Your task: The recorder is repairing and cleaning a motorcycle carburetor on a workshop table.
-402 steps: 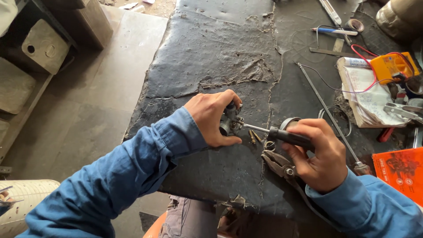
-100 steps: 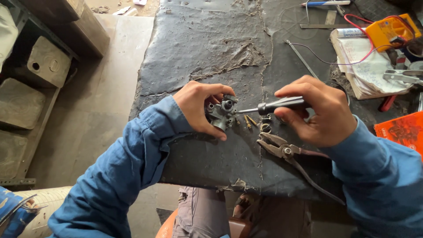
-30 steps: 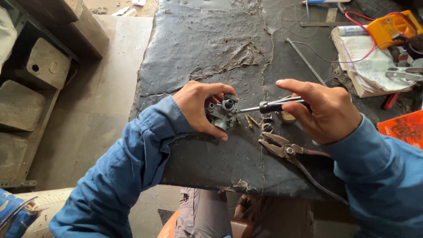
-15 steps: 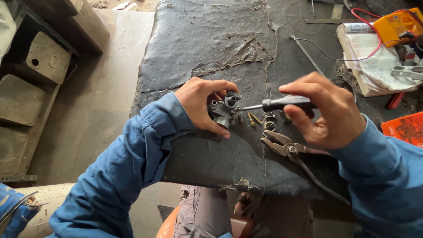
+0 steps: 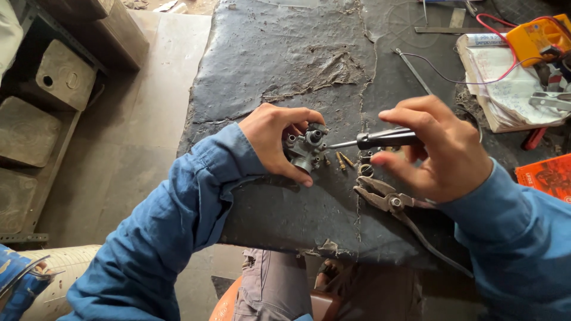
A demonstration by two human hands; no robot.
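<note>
We wear a blue long-sleeved work shirt, and both sleeves run right down to the wrists. Our left sleeve (image 5: 172, 232) is a mid-blue cotton, creased in deep folds along the forearm, with a stitched cuff sitting snug at the wrist. Our right sleeve (image 5: 517, 238) is the same blue cloth, bunched at the cuff. Our left hand (image 5: 275, 138) and right hand (image 5: 437, 148) are bare: no gloves, rings or watch. Below the bench edge our trousers (image 5: 273, 291) show, a grey-brown fabric, wrinkled over the knees.
</note>
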